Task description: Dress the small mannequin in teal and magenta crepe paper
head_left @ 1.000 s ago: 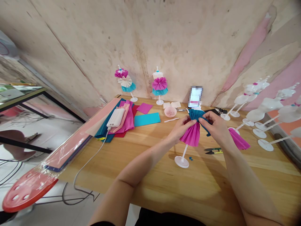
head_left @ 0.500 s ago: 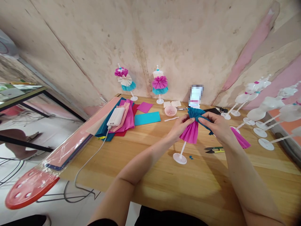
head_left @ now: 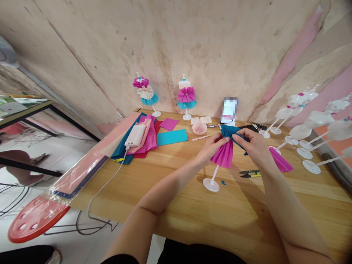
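A small white mannequin stand [head_left: 211, 184] stands in front of me, dressed in a pleated magenta paper skirt [head_left: 222, 157]. Gathered blue crepe paper [head_left: 230, 130] wraps round its upper part, above the skirt. My left hand [head_left: 210, 148] pinches the blue paper at the waist from the left side. From the right, my right hand [head_left: 251, 145] grips the same paper between thumb and fingers, its loose end hanging below. Yellow-handled thread snips [head_left: 249, 173] lie under my right wrist. Tiny blue scraps [head_left: 223, 182] rest beside the stand's base.
Two dressed mannequins [head_left: 186, 94] stand by the wall, near a pink bowl of beads [head_left: 199, 128] and a propped phone [head_left: 229, 110]. Coloured paper and a white power bank [head_left: 135, 135] lie at left. Several bare white mannequins [head_left: 313, 123] and a magenta piece [head_left: 281, 160] are at right.
Both hands stay pinched on the blue paper with only slight finger shifts. The mannequin stand has moved very slightly to the right in view.
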Tool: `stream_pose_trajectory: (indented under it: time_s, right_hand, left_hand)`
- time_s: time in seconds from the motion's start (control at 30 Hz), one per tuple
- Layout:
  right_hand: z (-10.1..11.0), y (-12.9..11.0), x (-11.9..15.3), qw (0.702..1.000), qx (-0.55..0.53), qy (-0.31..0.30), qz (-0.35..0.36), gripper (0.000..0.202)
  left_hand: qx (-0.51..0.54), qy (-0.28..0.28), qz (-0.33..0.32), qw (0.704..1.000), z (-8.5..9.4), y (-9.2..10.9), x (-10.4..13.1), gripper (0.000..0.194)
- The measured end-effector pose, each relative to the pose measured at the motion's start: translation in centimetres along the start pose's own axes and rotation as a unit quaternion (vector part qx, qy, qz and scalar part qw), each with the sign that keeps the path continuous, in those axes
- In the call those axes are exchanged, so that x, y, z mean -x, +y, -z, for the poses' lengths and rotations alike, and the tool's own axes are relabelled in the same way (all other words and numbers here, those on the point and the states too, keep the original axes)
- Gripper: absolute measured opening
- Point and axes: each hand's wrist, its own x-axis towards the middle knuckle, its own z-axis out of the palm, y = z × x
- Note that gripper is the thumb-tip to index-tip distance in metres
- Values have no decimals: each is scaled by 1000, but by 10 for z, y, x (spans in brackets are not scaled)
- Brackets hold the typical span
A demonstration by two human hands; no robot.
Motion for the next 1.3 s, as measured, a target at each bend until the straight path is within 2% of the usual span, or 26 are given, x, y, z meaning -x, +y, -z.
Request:
stream_pose_trajectory:
  time_s: [0.33,0.5,0.93,1.3]
  right_hand:
    - [7,-3,-2,999,16,-43,6,32]
    - [6,-4,-1,999,-12,-52,-10,31]
    - [2,0,-2,1000,11,-17,16,27]
    - [-2,1,0,994,104,22,34,20]
  left_hand:
    - [15,10,-4,1000,-1,5,1,33]
    - [17,5,-4,1000,0,3,1,33]
    - [9,0,-2,1000,-1,3,2,34]
    - [30,-6,-2,1000,-2,4,3,29]
